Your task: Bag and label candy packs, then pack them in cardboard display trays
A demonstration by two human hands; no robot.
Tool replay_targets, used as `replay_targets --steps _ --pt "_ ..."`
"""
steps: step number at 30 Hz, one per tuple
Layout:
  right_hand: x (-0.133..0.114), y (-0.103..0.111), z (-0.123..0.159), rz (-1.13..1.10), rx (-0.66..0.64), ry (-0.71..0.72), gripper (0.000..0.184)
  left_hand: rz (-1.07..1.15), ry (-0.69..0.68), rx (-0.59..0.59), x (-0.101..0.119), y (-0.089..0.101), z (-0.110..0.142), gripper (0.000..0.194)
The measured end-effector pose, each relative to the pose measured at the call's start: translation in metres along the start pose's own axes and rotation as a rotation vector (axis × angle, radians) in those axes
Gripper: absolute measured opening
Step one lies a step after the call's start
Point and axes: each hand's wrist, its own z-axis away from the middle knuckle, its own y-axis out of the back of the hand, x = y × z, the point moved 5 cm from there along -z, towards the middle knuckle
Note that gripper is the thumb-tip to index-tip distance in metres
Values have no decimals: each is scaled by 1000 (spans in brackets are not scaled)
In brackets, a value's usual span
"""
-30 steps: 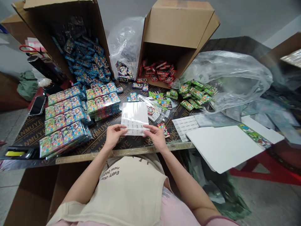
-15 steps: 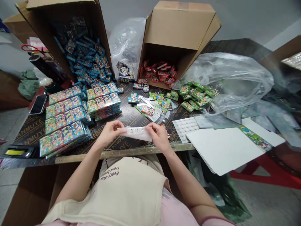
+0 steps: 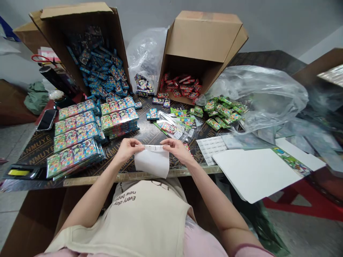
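Note:
Between my two hands, near the table's front edge, hangs a white label sheet (image 3: 152, 162) with a printed strip along its top. My left hand (image 3: 128, 148) pinches its upper left corner, and my right hand (image 3: 177, 149) pinches the upper right one. Just beyond lie clear bags with green printed cards (image 3: 182, 123), a small red box (image 3: 168, 127) on top of them. Another sheet of printed labels (image 3: 210, 148) lies right of my right hand. Left of my left hand stand stacks of wrapped colourful small boxes (image 3: 76, 153).
Cardboard boxes hold loose blue packs (image 3: 107, 76) and red packs (image 3: 184, 85). Green packs (image 3: 223, 110) lie by a clear plastic bag (image 3: 268, 92). White cards (image 3: 246, 175) overhang the front edge at right. A phone (image 3: 46, 119) and a black cutter (image 3: 24, 172) are at left.
The label sheet was folded or tilted up between my hands; now it hangs down, showing its blank white face. My hands have drawn slightly closer together. The camera view has shifted a little.

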Motion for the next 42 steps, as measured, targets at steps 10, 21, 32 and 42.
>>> replay_targets --steps 10,21,32,42 --pt "-39 -6 10 192 188 261 17 75 -26 8 16 1 14 34" --pt "-18 -6 -9 112 91 120 19 -17 -75 97 10 0 10 27" --pt "-18 -7 -3 119 131 205 12 57 -45 117 2 0 8 28" --pt "-20 -4 2 155 186 281 15 83 -17 119 0 -1 9 33"
